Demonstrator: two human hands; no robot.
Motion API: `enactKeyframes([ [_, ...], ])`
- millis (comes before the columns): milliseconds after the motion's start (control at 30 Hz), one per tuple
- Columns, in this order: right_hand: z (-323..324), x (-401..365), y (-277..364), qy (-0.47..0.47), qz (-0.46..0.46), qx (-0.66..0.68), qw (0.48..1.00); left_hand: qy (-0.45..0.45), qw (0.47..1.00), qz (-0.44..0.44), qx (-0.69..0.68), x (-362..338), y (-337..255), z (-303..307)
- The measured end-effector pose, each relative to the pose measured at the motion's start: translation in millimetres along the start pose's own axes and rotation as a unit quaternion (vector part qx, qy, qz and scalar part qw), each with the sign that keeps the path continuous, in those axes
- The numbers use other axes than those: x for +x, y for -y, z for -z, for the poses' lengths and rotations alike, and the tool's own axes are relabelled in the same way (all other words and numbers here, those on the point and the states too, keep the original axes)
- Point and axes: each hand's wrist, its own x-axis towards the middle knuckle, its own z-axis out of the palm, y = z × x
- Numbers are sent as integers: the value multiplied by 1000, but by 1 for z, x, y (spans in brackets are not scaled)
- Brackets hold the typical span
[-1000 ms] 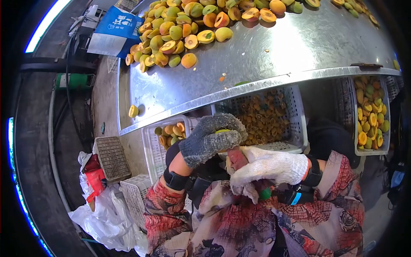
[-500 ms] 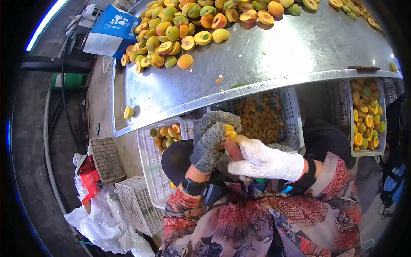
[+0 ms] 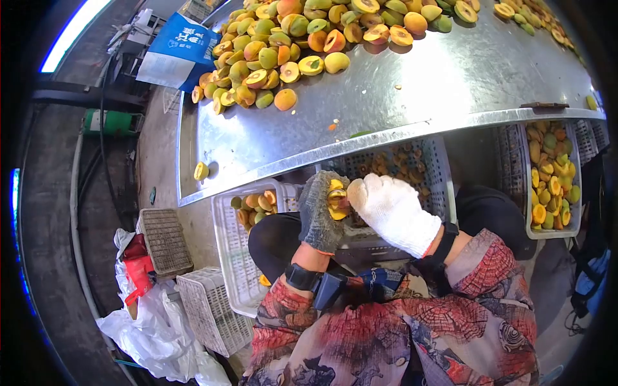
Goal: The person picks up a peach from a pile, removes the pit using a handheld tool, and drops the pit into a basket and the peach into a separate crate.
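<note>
room: concrete floor at left, plastic sacking slumped on it beside stacked grey crates. beyond, the wide metal table, its near edge slanting up to the right, just past the hands. surface shiny, strewn with small scraps.

under and near that edge: pit crate, brown pieces inside, directly beyond the two hands and partly hidden by them; white crate at the left knee, fruit pieces in its far end; fruit crate well off to the right, loaded with yellow and green halves. fruit heap on the table's far left part, against a blue-and-white box. one half fruit apart, near the table's left corner.

hands: both in front of the body, on the near side of the table edge, over the near side of the pit crate. right hand, white glove, fingers curled in; whether anything sits inside the curl, cannot tell. left hand, dark grey glove, closed round a cut fruit.

fruit: yellow, opened, on the right side of the left palm, facing the right fingertips. long axis roughly away from the body. left hand nearer, being wrapped on it; right just beside, contact unclear.
</note>
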Motion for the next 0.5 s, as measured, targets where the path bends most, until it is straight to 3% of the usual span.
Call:
enactKeyframes([
  [100,8,5,-8,-38,-29,-38,998,-15,996,-51,-67,-1,-7,-5],
  [200,9,3,-8,2,-38,-29,999,26,996,-9,-90,-12,-26,-5],
  [333,7,-3,-7,50,-39,-2,998,45,997,-32,-56,-23,-41,15],
  [467,8,-5,-8,57,-13,11,998,8,993,-112,-29,-47,-77,24],
  [500,5,-7,-8,68,-12,8,998,-36,970,-216,109,-51,-84,41],
])
